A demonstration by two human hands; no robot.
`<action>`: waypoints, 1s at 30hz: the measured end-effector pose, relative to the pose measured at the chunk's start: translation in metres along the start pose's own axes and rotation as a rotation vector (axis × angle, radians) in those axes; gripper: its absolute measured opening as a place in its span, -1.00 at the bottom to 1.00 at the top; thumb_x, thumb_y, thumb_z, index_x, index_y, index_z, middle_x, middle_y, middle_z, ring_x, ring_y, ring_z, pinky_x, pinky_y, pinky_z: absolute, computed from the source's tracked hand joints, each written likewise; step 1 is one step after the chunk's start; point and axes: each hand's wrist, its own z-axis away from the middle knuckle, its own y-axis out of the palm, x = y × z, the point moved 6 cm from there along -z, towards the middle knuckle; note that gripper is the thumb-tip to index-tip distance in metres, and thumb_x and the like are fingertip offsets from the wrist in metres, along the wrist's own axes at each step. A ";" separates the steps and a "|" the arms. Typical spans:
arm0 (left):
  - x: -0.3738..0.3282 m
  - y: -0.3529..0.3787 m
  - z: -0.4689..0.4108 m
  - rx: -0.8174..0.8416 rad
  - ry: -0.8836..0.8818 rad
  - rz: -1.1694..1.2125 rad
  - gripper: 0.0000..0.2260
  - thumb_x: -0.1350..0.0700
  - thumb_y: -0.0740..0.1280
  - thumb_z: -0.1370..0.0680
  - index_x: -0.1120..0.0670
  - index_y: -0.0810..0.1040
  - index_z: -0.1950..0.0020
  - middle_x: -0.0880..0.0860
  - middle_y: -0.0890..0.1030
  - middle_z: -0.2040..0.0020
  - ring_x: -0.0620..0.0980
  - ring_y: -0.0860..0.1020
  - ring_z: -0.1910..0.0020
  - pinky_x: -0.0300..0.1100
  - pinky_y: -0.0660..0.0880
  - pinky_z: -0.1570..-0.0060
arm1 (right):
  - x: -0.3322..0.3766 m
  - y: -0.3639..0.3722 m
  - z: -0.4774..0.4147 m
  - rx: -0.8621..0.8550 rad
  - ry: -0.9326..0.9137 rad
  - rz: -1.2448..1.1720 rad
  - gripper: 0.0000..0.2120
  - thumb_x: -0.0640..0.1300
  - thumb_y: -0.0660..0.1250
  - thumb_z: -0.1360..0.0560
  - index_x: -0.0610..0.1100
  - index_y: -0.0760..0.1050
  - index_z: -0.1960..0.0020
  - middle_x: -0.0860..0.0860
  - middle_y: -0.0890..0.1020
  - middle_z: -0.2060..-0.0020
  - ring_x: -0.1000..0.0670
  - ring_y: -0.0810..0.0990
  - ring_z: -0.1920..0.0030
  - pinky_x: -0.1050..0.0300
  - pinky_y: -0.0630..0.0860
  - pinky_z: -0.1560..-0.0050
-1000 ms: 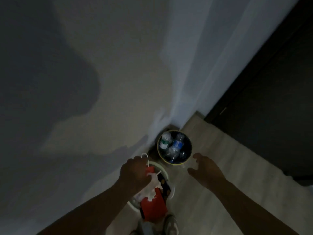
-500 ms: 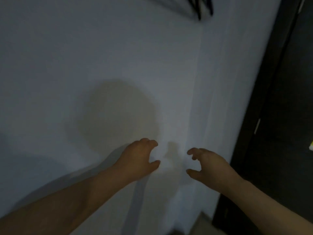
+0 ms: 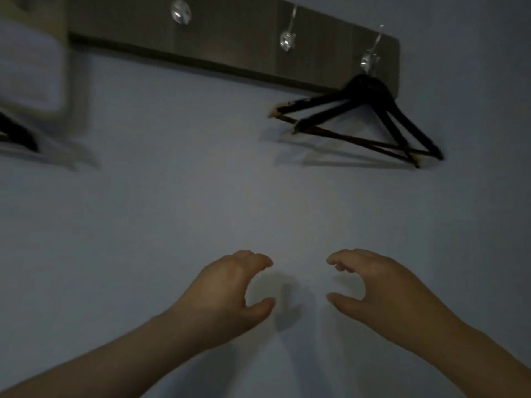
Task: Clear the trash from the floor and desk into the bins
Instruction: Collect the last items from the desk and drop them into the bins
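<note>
My left hand [image 3: 230,288] and my right hand [image 3: 376,285] are raised side by side in front of a pale wall, a short gap between them. Both have loosely curled fingers and thumbs, and neither holds anything. No bin and no trash is in view; the camera faces the wall, above the floor.
A wooden hook rail [image 3: 230,38] with clear hooks runs along the wall at the top. Dark coat hangers [image 3: 370,122] hang from its right hook. A pale framed object [image 3: 34,67], blurred, sits at the upper left with another dark hanger below it.
One second ago my left hand held crumpled trash over a white bin on the floor. The view has since tilted up the wall, both hands are empty, and the bins have left the frame.
</note>
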 end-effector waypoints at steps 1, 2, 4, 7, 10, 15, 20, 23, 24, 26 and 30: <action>0.005 -0.013 0.006 -0.009 -0.026 -0.043 -0.51 -0.20 0.29 -0.49 -0.15 0.34 -0.39 -0.19 0.45 -0.29 -0.22 0.44 -0.22 -0.43 0.27 -0.19 | 0.010 0.000 -0.008 -0.009 -0.035 -0.026 -0.54 0.21 0.33 -0.43 0.22 0.36 -0.29 0.33 0.43 -0.05 0.32 0.39 -0.05 0.52 0.24 0.01; 0.011 -0.027 0.012 -0.018 -0.050 -0.086 -0.52 -0.21 0.29 -0.48 -0.14 0.35 -0.38 -0.19 0.46 -0.28 -0.22 0.44 -0.21 -0.42 0.27 -0.18 | 0.021 0.000 -0.015 -0.016 -0.067 -0.049 -0.55 0.20 0.33 -0.43 0.22 0.36 -0.29 0.33 0.43 -0.06 0.32 0.38 -0.06 0.51 0.23 0.00; 0.022 -0.056 0.030 -0.033 -0.102 -0.171 -0.52 -0.21 0.29 -0.48 -0.14 0.37 -0.37 -0.20 0.47 -0.26 -0.23 0.46 -0.18 -0.44 0.28 -0.14 | 0.047 0.001 -0.029 -0.018 -0.131 -0.099 -0.56 0.19 0.32 -0.44 0.22 0.35 -0.30 0.32 0.42 -0.08 0.30 0.40 -0.09 0.45 0.25 -0.03; 0.037 -0.100 0.064 -0.040 -0.188 -0.277 -0.53 -0.22 0.29 -0.48 -0.16 0.38 -0.36 -0.23 0.48 -0.23 -0.28 0.46 -0.15 -0.55 0.22 -0.06 | 0.096 0.005 -0.041 -0.019 -0.239 -0.187 -0.56 0.17 0.33 -0.45 0.20 0.36 -0.30 0.29 0.45 -0.12 0.27 0.43 -0.13 0.41 0.29 -0.08; 0.051 -0.146 0.106 -0.037 -0.282 -0.367 -0.54 -0.24 0.29 -0.47 -0.19 0.38 -0.35 -0.27 0.47 -0.21 -0.32 0.45 -0.13 -0.62 0.18 -0.02 | 0.153 0.007 -0.047 -0.023 -0.353 -0.275 -0.56 0.18 0.33 -0.44 0.20 0.37 -0.29 0.29 0.45 -0.12 0.27 0.43 -0.12 0.40 0.32 -0.09; 0.061 -0.233 0.182 -0.085 -0.467 -0.497 -0.56 -0.24 0.31 -0.45 -0.21 0.40 -0.31 -0.31 0.46 -0.16 -0.33 0.45 -0.06 -0.54 0.34 0.00 | 0.260 0.001 -0.051 -0.041 -0.546 -0.406 -0.54 0.22 0.30 -0.45 0.18 0.36 -0.31 0.27 0.45 -0.16 0.27 0.42 -0.14 0.40 0.31 -0.10; 0.048 -0.325 0.264 -0.129 -0.605 -0.615 -0.55 -0.20 0.34 -0.46 -0.18 0.41 -0.32 -0.26 0.48 -0.18 -0.30 0.48 -0.09 -0.36 0.44 -0.12 | 0.377 -0.023 -0.025 -0.061 -0.711 -0.537 -0.55 0.23 0.30 -0.45 0.20 0.36 -0.31 0.31 0.43 -0.15 0.27 0.41 -0.13 0.42 0.28 -0.03; 0.030 -0.380 0.319 -0.132 -0.669 -0.679 -0.54 -0.19 0.35 -0.46 -0.16 0.42 -0.33 -0.24 0.49 -0.19 -0.30 0.49 -0.11 -0.34 0.45 -0.12 | 0.448 -0.045 0.007 -0.056 -0.795 -0.613 -0.55 0.21 0.30 -0.45 0.20 0.35 -0.31 0.31 0.43 -0.16 0.26 0.43 -0.14 0.40 0.32 -0.03; 0.023 -0.397 0.339 -0.129 -0.687 -0.699 -0.55 -0.18 0.35 -0.45 -0.16 0.42 -0.32 -0.23 0.49 -0.18 -0.29 0.49 -0.11 -0.36 0.45 -0.11 | 0.472 -0.052 0.019 -0.049 -0.826 -0.636 -0.55 0.21 0.30 -0.45 0.20 0.36 -0.31 0.30 0.43 -0.16 0.26 0.43 -0.14 0.40 0.32 -0.04; 0.009 -0.433 0.383 -0.127 -0.732 -0.721 -0.56 -0.18 0.36 -0.45 -0.17 0.42 -0.31 -0.26 0.48 -0.15 -0.31 0.48 -0.11 -0.44 0.44 -0.04 | 0.522 -0.069 0.046 -0.032 -0.888 -0.684 -0.55 0.21 0.31 -0.45 0.19 0.36 -0.31 0.31 0.43 -0.15 0.27 0.42 -0.14 0.41 0.32 -0.05; -0.019 -0.500 0.472 -0.124 -0.829 -0.786 -0.58 -0.22 0.36 -0.44 -0.21 0.42 -0.28 -0.30 0.47 -0.13 -0.34 0.47 -0.06 -0.44 0.43 -0.04 | 0.622 -0.098 0.100 0.014 -0.989 -0.750 -0.55 0.19 0.32 -0.46 0.14 0.38 -0.31 0.22 0.47 -0.14 0.17 0.49 -0.11 0.24 0.45 -0.12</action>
